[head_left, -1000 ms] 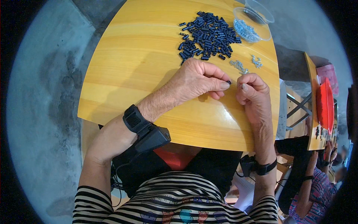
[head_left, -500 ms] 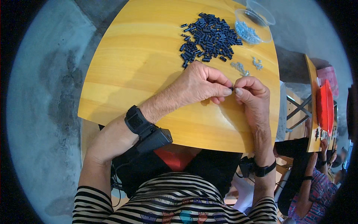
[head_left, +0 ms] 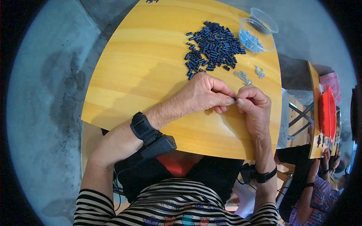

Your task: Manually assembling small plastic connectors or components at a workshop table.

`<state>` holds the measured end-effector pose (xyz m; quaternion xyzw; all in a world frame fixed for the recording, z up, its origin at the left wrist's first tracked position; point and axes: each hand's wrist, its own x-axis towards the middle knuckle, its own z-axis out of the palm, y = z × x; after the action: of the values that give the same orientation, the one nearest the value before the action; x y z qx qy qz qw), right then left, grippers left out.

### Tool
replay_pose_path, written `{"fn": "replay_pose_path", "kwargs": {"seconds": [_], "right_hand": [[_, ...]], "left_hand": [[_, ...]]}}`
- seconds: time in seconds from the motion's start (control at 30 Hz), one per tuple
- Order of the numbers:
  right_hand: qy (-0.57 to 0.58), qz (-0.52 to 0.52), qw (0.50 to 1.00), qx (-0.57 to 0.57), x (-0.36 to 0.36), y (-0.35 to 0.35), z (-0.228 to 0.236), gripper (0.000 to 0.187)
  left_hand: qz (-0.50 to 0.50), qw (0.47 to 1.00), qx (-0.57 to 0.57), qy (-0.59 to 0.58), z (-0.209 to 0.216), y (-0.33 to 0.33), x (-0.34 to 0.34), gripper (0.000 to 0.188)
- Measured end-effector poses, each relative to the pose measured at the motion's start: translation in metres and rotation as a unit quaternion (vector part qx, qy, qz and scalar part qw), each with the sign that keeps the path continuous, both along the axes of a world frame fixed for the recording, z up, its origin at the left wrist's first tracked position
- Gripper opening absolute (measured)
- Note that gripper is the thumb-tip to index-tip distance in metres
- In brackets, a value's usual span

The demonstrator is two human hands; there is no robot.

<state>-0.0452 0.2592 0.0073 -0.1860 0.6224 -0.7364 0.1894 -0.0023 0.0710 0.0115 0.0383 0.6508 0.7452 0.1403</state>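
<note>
My left hand (head_left: pixel 207 93) pinches a small black piece (head_left: pixel 235 99) between thumb and index finger, and only its end shows. Against that end, the thumb and index finger of my right hand (head_left: pixel 256 107) are pressed together. Whatever the right fingertips hold is too small to make out. Beyond my hands lies a loose heap of short black tubular pieces (head_left: pixel 217 45). Two little clusters of small clear or silvery bits, a nearer one (head_left: pixel 243 77) and a farther one (head_left: pixel 260 72), rest on the table just past my right hand.
The yellow wooden table (head_left: pixel 128 71) has a curved edge. At its far right stands a clear round tub (head_left: pixel 252 40) of small bluish-clear bits, beside a clear lid (head_left: pixel 266 19). Dark bits (head_left: pixel 152 1) lie at the far edge. Rightward, a person works at another table with a red basin (head_left: pixel 327 113).
The view has shifted slightly, so the table sits lower in it and dark bits show at the far edge. Both hands keep their pinch at the black piece.
</note>
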Motion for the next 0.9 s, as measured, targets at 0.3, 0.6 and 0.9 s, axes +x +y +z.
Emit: {"fn": "replay_pose_path", "kwargs": {"seconds": [0.3, 0.6, 0.9], "right_hand": [[0.029, 0.0, 0.999, 0.022, -0.0003, -0.0004, -0.0004, 0.009], [0.096, -0.028, 0.994, 0.041, 0.0035, -0.0038, -0.0005, 0.011], [0.082, -0.029, 0.995, 0.055, 0.0046, -0.0048, 0.0007, 0.009]], "left_hand": [[-0.012, 1.0, 0.015, -0.006, 0.0012, -0.0019, -0.0004, 0.018], [0.009, 0.997, 0.061, -0.046, -0.0053, -0.0018, -0.0036, 0.019], [0.012, 0.995, 0.082, -0.05, -0.0066, -0.0033, -0.0042, 0.02]]}}
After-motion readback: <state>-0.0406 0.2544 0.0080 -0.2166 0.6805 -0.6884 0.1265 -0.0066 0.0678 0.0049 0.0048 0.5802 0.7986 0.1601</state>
